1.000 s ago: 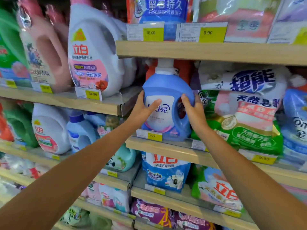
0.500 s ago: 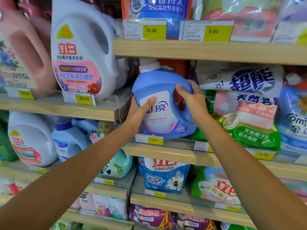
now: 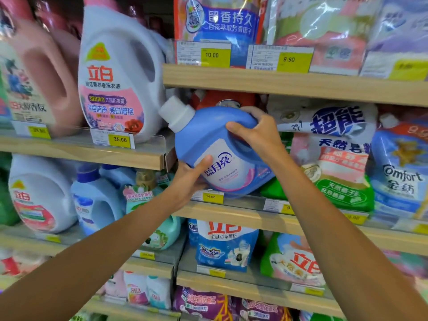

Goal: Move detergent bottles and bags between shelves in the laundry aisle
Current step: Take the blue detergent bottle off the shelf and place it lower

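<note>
A blue detergent bottle [image 3: 208, 140] with a white cap and a white label is tilted, its cap pointing up and left, above the front edge of the middle right shelf [image 3: 243, 215]. My left hand [image 3: 190, 179] grips its lower left side, thumb on the label. My right hand [image 3: 257, 133] holds the handle at the upper right. A red bottle [image 3: 224, 99] shows behind it.
A big white bottle [image 3: 120, 72] and a pink one [image 3: 41, 77] stand on the upper left shelf. Detergent bags [image 3: 335, 158] fill the space right of the blue bottle. A wooden shelf board [image 3: 278, 83] runs close above the bottle. More bottles and bags sit below.
The blue bottle has gone from upright on the shelf to tilted left and lifted outward. My right hand has shifted up onto the handle, my left hand lower under the bottle.
</note>
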Tool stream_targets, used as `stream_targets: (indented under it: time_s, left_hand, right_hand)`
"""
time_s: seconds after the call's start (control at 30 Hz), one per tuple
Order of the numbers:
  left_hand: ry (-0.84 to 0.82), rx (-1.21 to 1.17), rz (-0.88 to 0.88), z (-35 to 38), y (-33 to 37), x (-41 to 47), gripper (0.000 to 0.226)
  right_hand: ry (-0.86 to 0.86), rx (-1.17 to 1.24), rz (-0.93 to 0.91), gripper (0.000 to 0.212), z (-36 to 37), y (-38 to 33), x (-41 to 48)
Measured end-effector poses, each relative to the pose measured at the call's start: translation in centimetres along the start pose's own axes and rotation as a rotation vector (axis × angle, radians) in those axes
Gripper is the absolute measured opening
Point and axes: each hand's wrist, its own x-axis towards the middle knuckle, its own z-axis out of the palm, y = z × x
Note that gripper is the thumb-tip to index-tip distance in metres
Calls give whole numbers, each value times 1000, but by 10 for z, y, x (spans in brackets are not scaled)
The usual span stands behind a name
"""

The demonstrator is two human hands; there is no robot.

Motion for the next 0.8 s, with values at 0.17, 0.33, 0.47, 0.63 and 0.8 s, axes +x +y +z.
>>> stream_targets:
  time_s: [0.17, 0.33, 0.47, 0.63, 0.8]
  left_hand:
    - [20, 57, 33, 6, 6, -9, 66]
    - [25, 140, 48, 17, 18, -11, 84]
    - [37, 272, 105, 27, 28, -14, 73]
    - [42, 314, 208, 40, 53, -22, 70]
    - [62, 227, 204, 49, 71, -48, 85]
  right_hand:
    - [0, 72, 15, 35, -13, -2, -17]
    - [-54, 163, 129, 43, -38, 6, -39]
    - [-54, 310, 157, 33, -51, 2, -59]
    - [-19, 408, 108, 31, -65, -15, -65]
    - [4, 416, 124, 26, -70, -38, -77]
